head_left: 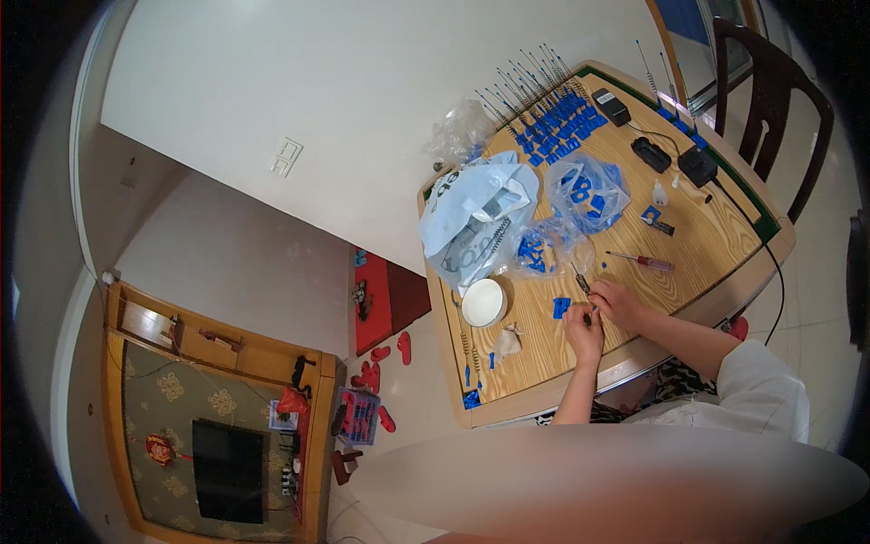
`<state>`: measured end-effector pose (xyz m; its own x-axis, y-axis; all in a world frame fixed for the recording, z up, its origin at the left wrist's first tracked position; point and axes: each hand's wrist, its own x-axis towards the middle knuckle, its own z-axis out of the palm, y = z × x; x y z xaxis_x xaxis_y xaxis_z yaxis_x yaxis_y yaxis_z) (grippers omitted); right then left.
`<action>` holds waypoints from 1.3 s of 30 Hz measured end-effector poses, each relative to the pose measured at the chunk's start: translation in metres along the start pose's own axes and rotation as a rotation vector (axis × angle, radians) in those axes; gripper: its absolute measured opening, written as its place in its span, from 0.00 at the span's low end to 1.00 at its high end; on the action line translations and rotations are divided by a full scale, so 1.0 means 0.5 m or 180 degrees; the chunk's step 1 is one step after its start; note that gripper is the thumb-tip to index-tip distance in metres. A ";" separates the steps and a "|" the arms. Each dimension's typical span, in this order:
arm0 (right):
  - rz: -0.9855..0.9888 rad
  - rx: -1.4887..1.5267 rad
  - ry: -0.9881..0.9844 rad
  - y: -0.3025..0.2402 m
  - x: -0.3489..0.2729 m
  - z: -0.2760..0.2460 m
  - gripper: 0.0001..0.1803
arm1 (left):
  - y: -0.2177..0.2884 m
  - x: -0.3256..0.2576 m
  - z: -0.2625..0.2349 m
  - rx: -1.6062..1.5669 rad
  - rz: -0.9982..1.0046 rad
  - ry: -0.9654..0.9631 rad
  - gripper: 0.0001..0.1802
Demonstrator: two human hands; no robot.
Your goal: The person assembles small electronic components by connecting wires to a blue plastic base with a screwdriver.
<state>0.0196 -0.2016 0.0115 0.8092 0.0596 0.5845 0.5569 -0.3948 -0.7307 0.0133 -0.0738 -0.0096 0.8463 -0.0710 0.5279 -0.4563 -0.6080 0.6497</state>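
My left hand (584,334) and my right hand (618,306) meet near the table's front edge, fingers pinched together. A thin rod with a dark coil spring (583,283) sticks out from the fingertips of my right hand, pointing away from me. Whatever my left fingers pinch is small and mostly hidden. Just left of them lies a blue plastic piece (562,307). A screwdriver (642,261) with a reddish clear handle rests beyond my right hand. Clear bags of blue parts, one nearer (535,254) and one farther (589,192), lie past the hands.
A white bowl (484,303) and a pale blue plastic bag (478,218) stand to the left. Rows of blue pieces (562,125) with upright spring rods fill the far end. A black adapter (698,167) trails its cable over the right edge. A dark chair (770,100) stands beyond.
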 end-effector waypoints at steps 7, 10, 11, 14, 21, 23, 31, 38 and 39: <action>0.0004 -0.0028 0.0025 -0.003 0.000 -0.001 0.04 | 0.000 -0.001 0.002 0.0054 -0.0069 -0.0047 0.08; 0.0005 -0.0069 -0.0010 -0.005 0.001 -0.004 0.04 | 0.001 0.000 0.001 0.0021 -0.0067 -0.0036 0.08; 0.0006 -0.0070 -0.0010 -0.005 0.001 -0.005 0.04 | 0.002 0.000 0.000 0.0026 -0.0090 -0.0058 0.08; 0.0045 -0.0019 -0.0026 -0.004 0.000 -0.004 0.05 | 0.006 0.001 0.001 0.0020 -0.0101 -0.0050 0.08; -0.0063 -0.0013 0.0008 0.000 0.000 -0.003 0.05 | 0.004 0.000 0.001 0.0026 -0.0166 -0.0062 0.08; -0.0078 -0.0022 0.0022 -0.002 0.000 -0.003 0.04 | 0.008 0.001 0.000 0.0026 -0.0170 -0.0062 0.08; 0.0050 -0.0037 -0.0038 -0.006 0.000 -0.006 0.04 | 0.012 0.002 -0.001 0.0028 -0.0102 0.0004 0.08; -0.0014 0.0088 -0.0016 0.003 0.000 -0.001 0.04 | 0.010 0.003 0.000 0.0000 -0.0072 0.0014 0.09; -0.0004 0.0065 -0.0025 0.003 -0.001 -0.002 0.04 | 0.010 0.003 0.000 -0.0006 -0.0066 0.0026 0.09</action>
<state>0.0198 -0.2029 0.0104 0.8098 0.0673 0.5829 0.5617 -0.3758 -0.7371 0.0122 -0.0769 -0.0053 0.8534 -0.0520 0.5187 -0.4392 -0.6077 0.6617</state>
